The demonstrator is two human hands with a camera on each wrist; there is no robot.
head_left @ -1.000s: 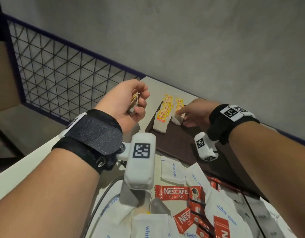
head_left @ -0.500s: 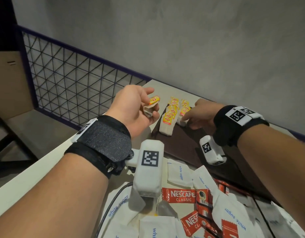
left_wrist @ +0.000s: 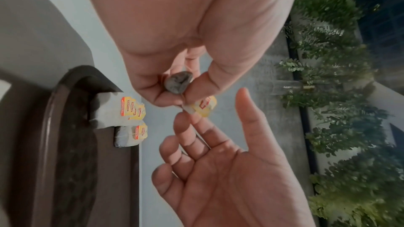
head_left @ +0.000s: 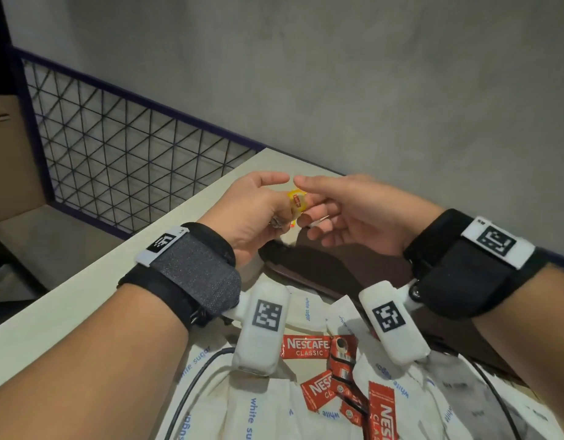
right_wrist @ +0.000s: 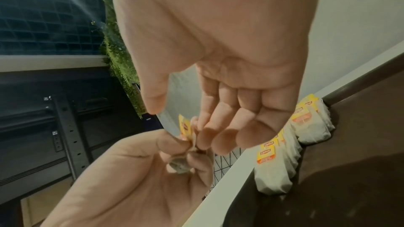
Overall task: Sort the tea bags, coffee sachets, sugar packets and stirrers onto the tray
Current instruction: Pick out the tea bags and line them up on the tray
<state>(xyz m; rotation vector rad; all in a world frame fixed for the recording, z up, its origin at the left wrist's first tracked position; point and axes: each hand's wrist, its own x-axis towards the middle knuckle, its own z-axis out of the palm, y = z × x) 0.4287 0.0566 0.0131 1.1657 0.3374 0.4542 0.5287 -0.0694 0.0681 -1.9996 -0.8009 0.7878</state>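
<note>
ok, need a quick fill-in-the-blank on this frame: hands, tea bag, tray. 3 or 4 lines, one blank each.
1. The tea bag with the yellow tag is pinched by the ____ hand.
2. The right hand reaches toward it with fingers ____.
3. The tea bags already sorted lie at the corner of the brown ____.
4. The red sachets near the wrists read ____.

Missing words: left; open; tray; Nescafe Classic

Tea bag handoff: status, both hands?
Left hand pinches crumpled yellow-tagged tea bag. Right hand open, fingertips at its tag. Dark brown tray holds tea bag row. Nothing in the way.
</note>
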